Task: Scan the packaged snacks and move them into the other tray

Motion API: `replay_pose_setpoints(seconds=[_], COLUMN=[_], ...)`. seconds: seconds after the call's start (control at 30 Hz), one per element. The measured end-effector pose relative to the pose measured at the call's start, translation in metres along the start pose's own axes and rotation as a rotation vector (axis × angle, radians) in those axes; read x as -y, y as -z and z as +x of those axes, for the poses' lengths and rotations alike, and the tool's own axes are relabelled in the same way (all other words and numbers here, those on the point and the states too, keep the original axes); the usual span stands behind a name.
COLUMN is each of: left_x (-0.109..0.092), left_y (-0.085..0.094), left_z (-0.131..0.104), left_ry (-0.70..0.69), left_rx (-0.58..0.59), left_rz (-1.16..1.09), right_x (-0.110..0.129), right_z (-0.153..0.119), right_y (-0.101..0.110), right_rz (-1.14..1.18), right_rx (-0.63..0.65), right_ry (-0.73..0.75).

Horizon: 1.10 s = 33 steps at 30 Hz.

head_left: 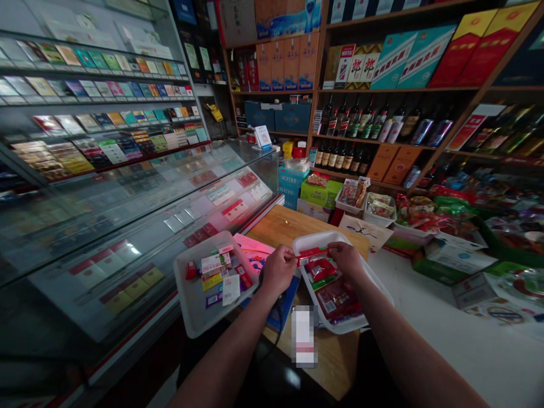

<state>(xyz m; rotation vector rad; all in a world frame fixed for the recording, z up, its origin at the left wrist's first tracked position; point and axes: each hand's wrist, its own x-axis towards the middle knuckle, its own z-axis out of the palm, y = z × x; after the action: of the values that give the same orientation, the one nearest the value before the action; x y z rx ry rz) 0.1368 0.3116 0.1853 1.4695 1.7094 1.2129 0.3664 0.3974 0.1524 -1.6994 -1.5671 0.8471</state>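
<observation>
You are holding the red pack (312, 256) above the right tray (346, 327), with both hands closing on it. Your left hand (278, 272) is pinching the left end; your right hand (346, 260) is pinching the right end. The step in hand is apparently handling or inspecting this pack. Any move from here is calling for a light, level grip at both ends. The long axis is running crosswise from hand to hand, the right end tilting slightly upward. Blur is hiding the print, so you cannot tell which end is leading.
</observation>
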Motion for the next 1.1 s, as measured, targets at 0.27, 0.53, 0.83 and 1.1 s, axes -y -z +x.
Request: replay_pose_setpoints(seconds=[0.27,0.53,0.83,1.1], left_x=[0.004,0.009,0.007,0.007], left_y=[-0.052,-0.074,-0.072,-0.056], left_z=[-0.024,-0.038,-0.05,-0.073], left_ry=[-0.065,-0.038,-0.006,-0.06], left_rx=[0.116,0.204,0.294,0.241], left_rz=[0.208,0.372,0.41,0.286], right_x=[-0.041,-0.053,-0.06,-0.03], right_z=[-0.005,-0.015,-0.026,-0.053], right_y=[0.026,0.035,0.032,0.029], right_rz=[-0.178,-0.36,-0.412,-0.337], right_rx=[-0.049,-0.033,-0.021,-0.104], right_ry=[-0.032,-0.039,-0.04,0.034])
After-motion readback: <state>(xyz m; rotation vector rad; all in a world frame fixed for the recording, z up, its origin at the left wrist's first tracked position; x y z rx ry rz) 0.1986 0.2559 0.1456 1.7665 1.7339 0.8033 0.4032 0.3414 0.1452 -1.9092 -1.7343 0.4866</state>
